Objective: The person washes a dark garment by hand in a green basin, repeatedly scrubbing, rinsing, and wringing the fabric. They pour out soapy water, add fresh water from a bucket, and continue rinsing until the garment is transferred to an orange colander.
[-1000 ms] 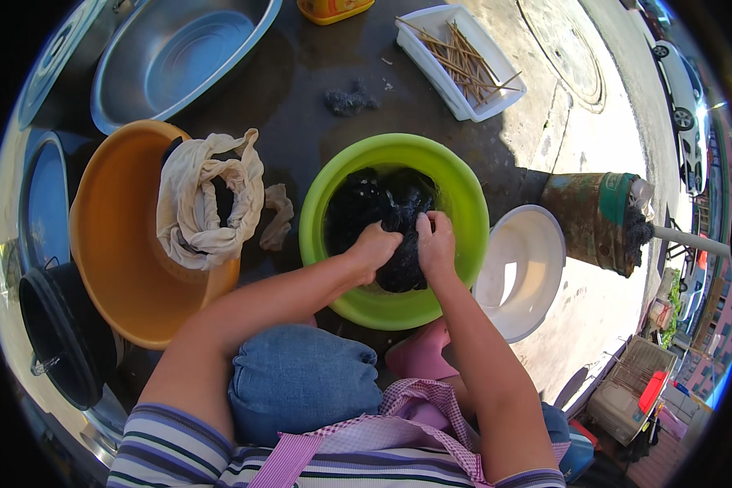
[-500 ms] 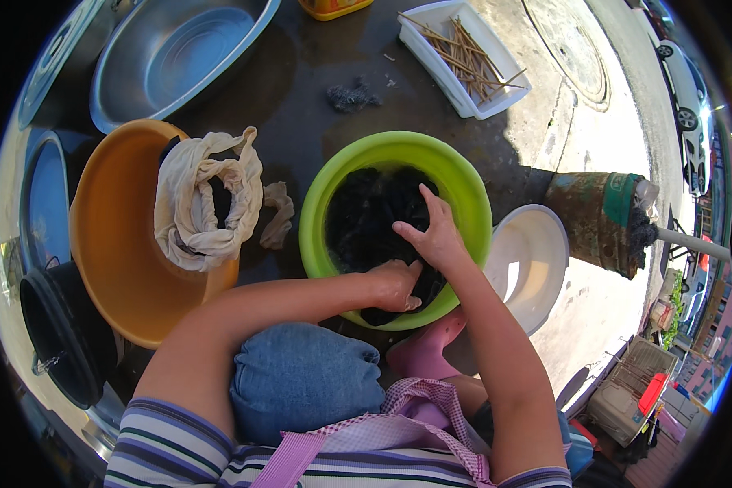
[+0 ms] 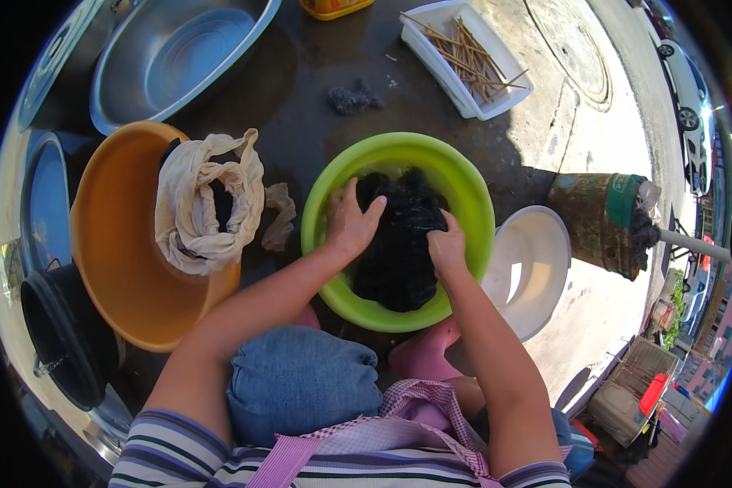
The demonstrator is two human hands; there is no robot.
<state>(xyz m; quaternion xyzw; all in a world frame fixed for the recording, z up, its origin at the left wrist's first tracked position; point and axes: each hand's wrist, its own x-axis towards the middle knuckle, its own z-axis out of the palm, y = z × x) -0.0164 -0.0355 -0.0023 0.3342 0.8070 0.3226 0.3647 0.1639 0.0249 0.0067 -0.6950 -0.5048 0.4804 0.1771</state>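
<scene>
A lime-green basin (image 3: pixel 473 191) stands in front of my knees with water and a bunched, wet black cloth (image 3: pixel 398 252) in it. My left hand (image 3: pixel 351 226) rests at the cloth's left side, inside the basin wall, thumb apart from the fingers. On the opposite side, my right hand (image 3: pixel 448 246) is closed on the cloth's right edge, its thumb on top. Some of the fingers of both hands are hidden by the cloth or the hand itself.
Left stands an orange basin (image 3: pixel 118 244) with a twisted cream cloth (image 3: pixel 248 191) over its rim. A white basin (image 3: pixel 537 260) and a dirty bucket (image 3: pixel 586 215) are to the right. Farther off are a metal basin (image 3: pixel 195 49), a scouring pad (image 3: pixel 354 99) and a white tray (image 3: pixel 464 102) of sticks.
My left hand has swung from the near side of the basin to the cloth's left side. My right hand has come down and taken hold of the cloth, which is now more bunched.
</scene>
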